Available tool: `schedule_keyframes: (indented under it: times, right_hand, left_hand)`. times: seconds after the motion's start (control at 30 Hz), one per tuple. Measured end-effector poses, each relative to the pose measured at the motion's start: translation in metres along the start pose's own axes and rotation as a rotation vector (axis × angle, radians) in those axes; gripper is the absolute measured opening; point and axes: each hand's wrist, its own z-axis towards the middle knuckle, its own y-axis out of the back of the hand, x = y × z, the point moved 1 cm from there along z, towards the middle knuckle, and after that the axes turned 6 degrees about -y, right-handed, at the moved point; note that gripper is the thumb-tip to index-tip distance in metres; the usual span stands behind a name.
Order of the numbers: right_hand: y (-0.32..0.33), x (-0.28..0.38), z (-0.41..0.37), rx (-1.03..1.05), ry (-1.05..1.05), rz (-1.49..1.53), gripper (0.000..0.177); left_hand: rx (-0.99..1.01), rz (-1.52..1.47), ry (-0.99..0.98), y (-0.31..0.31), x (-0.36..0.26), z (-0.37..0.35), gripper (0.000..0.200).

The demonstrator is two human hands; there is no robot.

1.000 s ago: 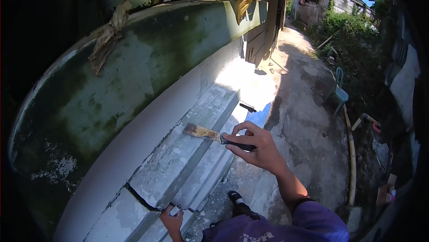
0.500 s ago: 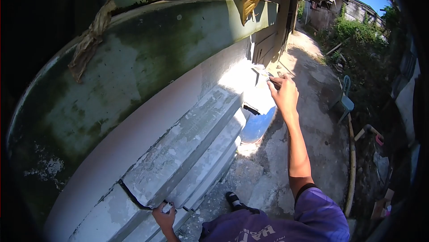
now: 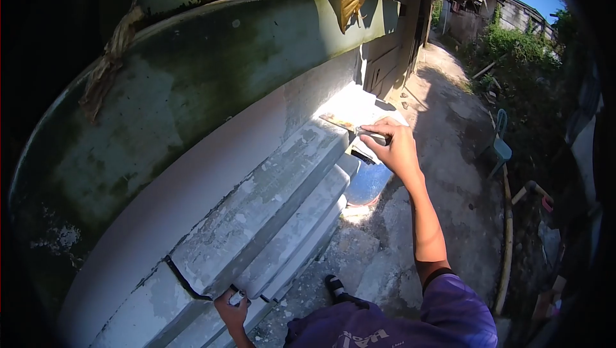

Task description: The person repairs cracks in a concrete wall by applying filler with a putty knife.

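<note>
nearest, at the low end of the hull (image 3: 192, 110), the left hand (image 3: 232, 313) curls shut around a small pale object (image 3: 239, 298); what it is i cannot tell. it presses against the hull's bottom step, just beside a dark crack (image 3: 183, 280). one black shoe (image 3: 337, 286) stands on the concrete below the hull.

further along the hull, the right arm stretches out. the right hand (image 3: 393, 146) has its grip closed on the handle of a putty knife (image 3: 343, 123), whose blade lies flat on the sunlit end of the top step (image 3: 269, 187). a blue tub (image 3: 367, 184) sits under the hull there.

beyond the hull's far end stand a plastic chair (image 3: 502, 146) and a bamboo pole (image 3: 507, 239).

risk, as i judge it: the reach is long and the blade flat, so it could skid off the step's edge or gouge the coating. a shove from the left hand could widen the crack.

count: two hands, one putty knife, one crack, three pale steps, one shoe, one tub, one chair, one pole.
</note>
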Motion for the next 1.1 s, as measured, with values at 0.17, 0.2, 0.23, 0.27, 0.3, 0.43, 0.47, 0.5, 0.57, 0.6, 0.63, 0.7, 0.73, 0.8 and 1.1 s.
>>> schedule_keyframes:
  times: [0.17,0.2,0.23,0.27,0.3,0.43,0.47,0.5,0.57,0.6,0.63,0.7,0.73,0.8,1.1]
  right_hand:
    - [0.002,-0.051,0.013,-0.486,-0.128,-0.027,0.024]
    - [0.002,-0.047,0.008,-0.433,-0.109,0.047,0.023]
    - [0.005,-0.033,0.002,-0.380,-0.091,0.119,0.023]
    - [0.005,-0.023,-0.003,-0.329,-0.075,0.191,0.023]
    - [0.003,-0.018,-0.007,-0.288,-0.002,0.245,0.023]
    - [0.014,-0.019,-0.004,0.137,0.037,0.301,0.023]
    - [0.011,-0.031,0.003,-0.052,-0.059,0.079,0.024]
    - [0.005,-0.044,0.008,-0.261,-0.150,-0.143,0.024]
    - [0.006,-0.057,0.013,-0.507,-0.257,-0.313,0.024]
    - [0.007,-0.061,0.013,-0.489,-0.217,-0.185,0.024]
    - [0.007,-0.060,0.012,-0.470,-0.173,-0.056,0.025]
    - [0.004,-0.054,0.006,-0.412,-0.123,0.102,0.024]
    - [0.004,-0.043,0.002,-0.390,-0.128,0.095,0.024]
    - [0.002,-0.034,-0.001,-0.372,-0.093,0.162,0.024]
    - [-0.005,-0.013,0.021,0.045,-0.172,0.787,0.020]
  left_hand:
    - [0.023,0.043,-0.025,0.002,-0.002,0.001,0.024]
    - [-0.004,0.031,-0.037,0.002,-0.004,0.000,0.025]
    - [-0.030,0.019,-0.050,0.002,-0.006,-0.001,0.025]
    - [-0.017,0.018,-0.036,0.002,-0.007,-0.001,0.025]
    - [-0.002,0.018,-0.025,0.002,-0.009,0.000,0.025]
    - [-0.050,0.046,-0.119,0.001,-0.004,0.000,0.025]
    - [-0.026,0.043,-0.103,0.002,-0.005,0.000,0.024]
    - [-0.003,0.038,-0.086,0.002,-0.007,0.001,0.023]
    - [0.027,0.023,-0.060,0.005,-0.007,-0.002,0.022]
    - [0.025,0.010,-0.054,0.004,-0.006,-0.001,0.021]
    - [0.020,-0.003,-0.048,0.003,-0.005,0.000,0.020]
    - [0.006,0.028,-0.082,0.002,-0.001,-0.003,0.017]
    - [-0.001,0.045,-0.101,0.002,-0.001,-0.001,0.016]
    - [-0.015,0.025,-0.081,0.002,-0.006,0.000,0.015]
    - [0.087,0.043,-0.014,0.000,0.019,-0.008,0.018]
